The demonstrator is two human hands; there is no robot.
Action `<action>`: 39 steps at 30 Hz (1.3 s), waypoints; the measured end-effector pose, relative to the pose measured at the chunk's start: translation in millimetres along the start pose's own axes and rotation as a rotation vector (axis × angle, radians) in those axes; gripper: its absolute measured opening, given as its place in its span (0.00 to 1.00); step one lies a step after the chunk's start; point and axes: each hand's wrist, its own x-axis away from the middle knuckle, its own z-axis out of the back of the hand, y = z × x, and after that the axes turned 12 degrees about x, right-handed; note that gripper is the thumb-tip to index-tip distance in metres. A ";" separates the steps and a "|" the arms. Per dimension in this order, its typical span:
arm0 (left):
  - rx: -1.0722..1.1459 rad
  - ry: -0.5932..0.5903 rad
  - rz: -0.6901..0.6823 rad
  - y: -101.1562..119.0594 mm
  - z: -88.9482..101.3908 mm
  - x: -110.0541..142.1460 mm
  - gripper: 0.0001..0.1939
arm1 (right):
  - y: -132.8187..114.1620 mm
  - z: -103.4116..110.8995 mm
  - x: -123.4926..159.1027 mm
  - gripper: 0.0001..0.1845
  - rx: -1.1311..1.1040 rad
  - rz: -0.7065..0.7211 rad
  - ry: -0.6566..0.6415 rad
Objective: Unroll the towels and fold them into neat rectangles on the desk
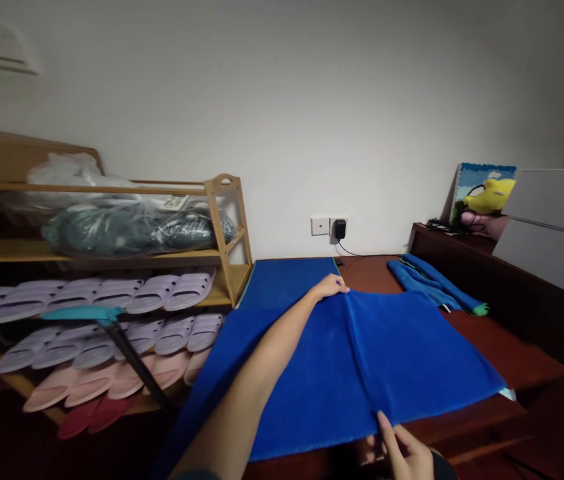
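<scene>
A bright blue cloth (307,373) lies spread over the reddish-brown table, with a raised fold running between my two hands. My left hand (329,287) reaches far forward and pinches the cloth's back edge. At the front edge, my right hand (402,450) grips the cloth between thumb and fingers, the other fingers partly below the edge. Under or behind it, a second blue cloth (292,280) with a green border lies flat toward the wall. A small white tag (508,394) sticks out at the right corner.
To the right lies a bunched blue cloth (427,283) with green edging. A wooden rack (227,247) with slippers (162,293) stands left, a turquoise-topped handle (82,313) before it. A black plug (340,229) sits in the wall socket. White drawers (557,220) are at right.
</scene>
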 end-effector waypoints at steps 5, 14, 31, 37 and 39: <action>0.276 0.078 -0.041 31.5 22.0 11.6 0.14 | -2.5 35.3 -16.4 0.28 0.108 0.187 0.053; 0.619 0.151 -0.161 89.4 85.9 69.1 0.09 | -87.4 96.4 -57.5 0.19 -0.138 0.354 0.199; 0.318 0.239 -0.438 148.5 176.5 196.8 0.13 | -218.8 125.2 -120.2 0.30 -0.097 0.475 0.005; 0.140 0.320 -0.407 160.9 193.3 224.1 0.10 | -248.1 114.1 -112.2 0.25 -0.009 0.629 0.163; 0.091 0.346 -0.435 163.2 195.6 230.7 0.07 | -254.7 113.4 -112.3 0.26 -0.024 0.662 0.184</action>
